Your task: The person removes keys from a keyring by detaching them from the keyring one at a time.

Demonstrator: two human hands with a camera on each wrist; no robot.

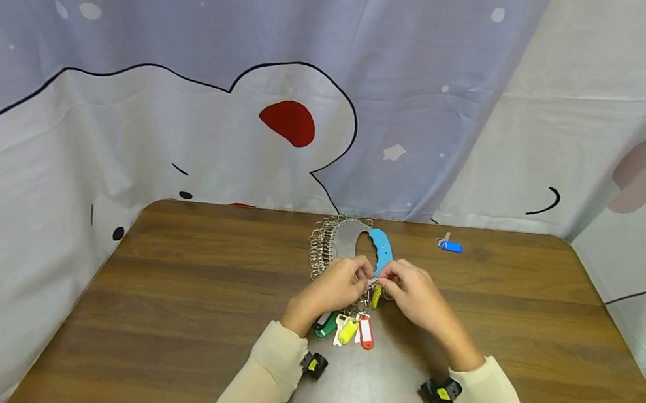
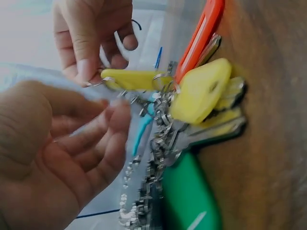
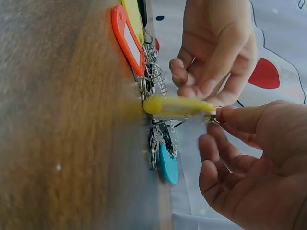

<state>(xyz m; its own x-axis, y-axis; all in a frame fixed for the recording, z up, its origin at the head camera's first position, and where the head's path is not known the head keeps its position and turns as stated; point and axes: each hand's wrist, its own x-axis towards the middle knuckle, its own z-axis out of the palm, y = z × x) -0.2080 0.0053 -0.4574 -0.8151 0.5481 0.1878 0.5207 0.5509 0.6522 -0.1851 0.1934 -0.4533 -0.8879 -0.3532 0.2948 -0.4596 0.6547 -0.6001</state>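
A curved grey metal key holder (image 1: pixel 345 238) with a blue grip (image 1: pixel 383 248) lies on the table, its outer edge lined with small metal clips (image 1: pixel 318 248). At its near end, my right hand (image 1: pixel 415 294) pinches the split ring of a yellow key tag (image 3: pixel 177 105) between thumb and forefinger. Facing it, my left hand (image 1: pixel 338 285) has its thumb and fingertips together on a small metal clip (image 2: pixel 139 101) beside that ring. Below the hands hang a green tag (image 2: pixel 189 191), another yellow tag (image 2: pixel 201 91) and a red tag (image 1: pixel 366 332), with keys among them.
A blue key tag (image 1: pixel 451 246) with a key lies apart near the back right of the brown wooden table (image 1: pixel 186 318). A patterned curtain (image 1: pixel 148 117) hangs right behind the table's back edge. Black wrist cameras (image 1: pixel 314 365) sit at both sleeves.
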